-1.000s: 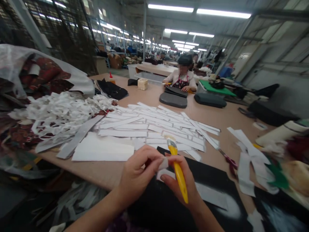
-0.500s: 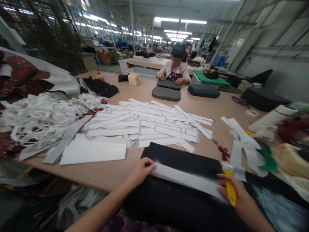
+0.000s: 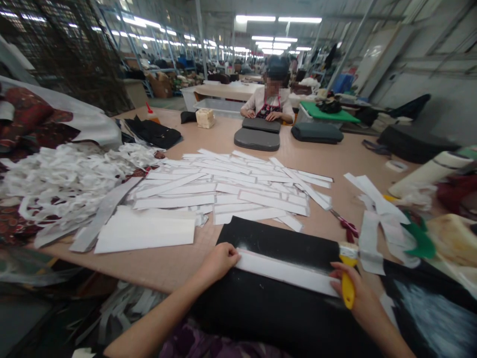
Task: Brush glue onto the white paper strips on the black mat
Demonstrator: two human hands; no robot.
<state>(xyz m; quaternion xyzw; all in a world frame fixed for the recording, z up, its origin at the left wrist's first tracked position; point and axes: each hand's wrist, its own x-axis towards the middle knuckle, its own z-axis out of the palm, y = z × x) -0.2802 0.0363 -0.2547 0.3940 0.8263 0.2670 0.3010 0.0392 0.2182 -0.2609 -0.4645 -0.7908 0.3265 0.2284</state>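
Note:
A long white strip [image 3: 286,271] lies over a sheet of black material [image 3: 283,238] at the table's front edge. My left hand [image 3: 221,261] pinches the strip's left end between thumb and fingers. At the other end, my right hand [image 3: 350,288] holds a paintbrush [image 3: 348,278] with a yellow handle, bristles pointing away from me. The fingers of that hand also touch the strip's right end. Beyond the black sheet spreads a loose pile of white strips [image 3: 231,184]. Red-handled scissors [image 3: 348,227] rest just past the brush.
White sheets [image 3: 145,231] lie left of the black sheet, with a heap of white scraps [image 3: 67,179] behind. Across the table [image 3: 208,144] a person [image 3: 272,99] works over grey padded pieces [image 3: 257,139]. White offcuts [image 3: 376,228] and a pale roll [image 3: 428,171] lie right.
The strip's right end and my right hand with the brush have shifted slightly left and away from me. My left hand keeps its pinch on the left end.

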